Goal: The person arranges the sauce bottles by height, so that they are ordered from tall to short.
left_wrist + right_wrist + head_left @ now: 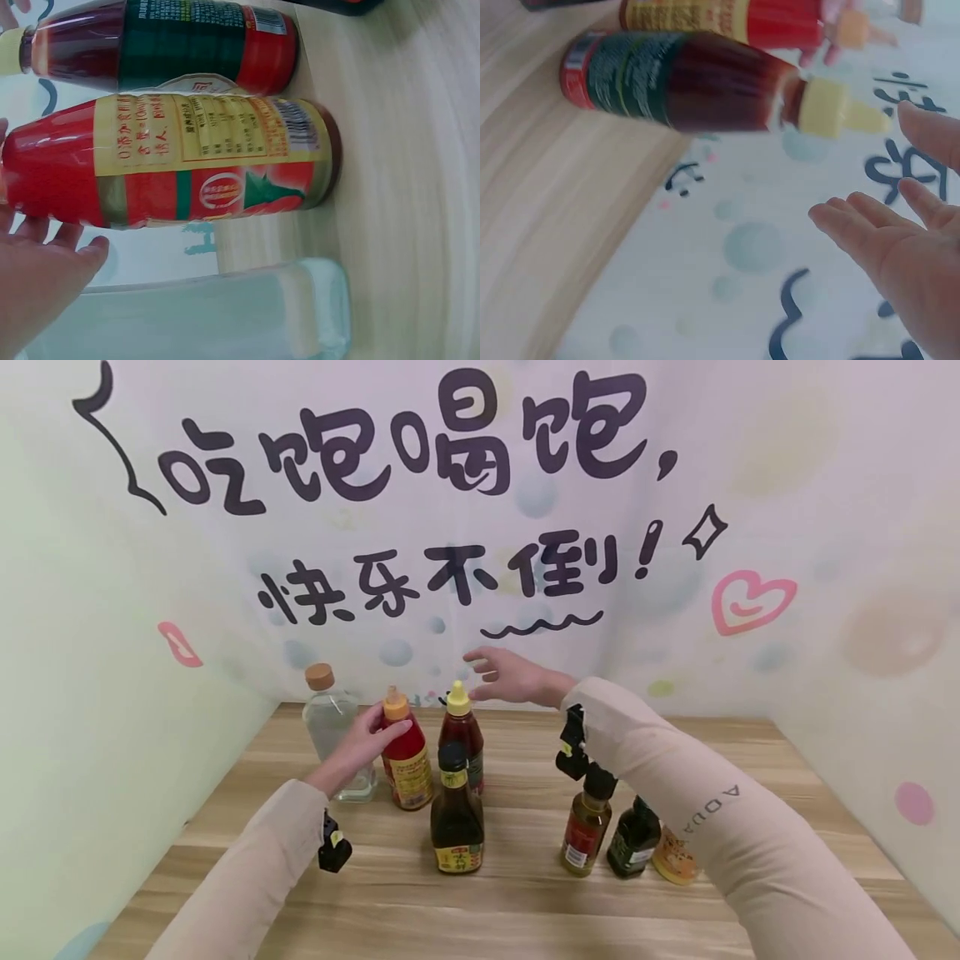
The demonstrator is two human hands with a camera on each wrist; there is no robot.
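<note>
A red ketchup bottle (408, 767) with an orange cap stands upright at the back left. My left hand (372, 733) grips it just below the cap, thumb across the front. In the left wrist view, fingertips lie along the bottle's red shoulder. Just right of it stands a dark red sauce bottle (720, 82) with a yellow nozzle cap (458, 697). My right hand (517, 677) is by that cap, fingers extended and apart from it, with nothing held. A dark sauce bottle (457, 818) with a black cap stands in front of these two.
Left of the ketchup, a tall clear bottle (330, 718) with a brown cap stands close behind my left hand. Under my right forearm are a red-labelled bottle (585, 835), a small dark bottle (634, 839) and an orange-labelled jar (677, 858). A printed cloth (450, 635) hangs behind the table.
</note>
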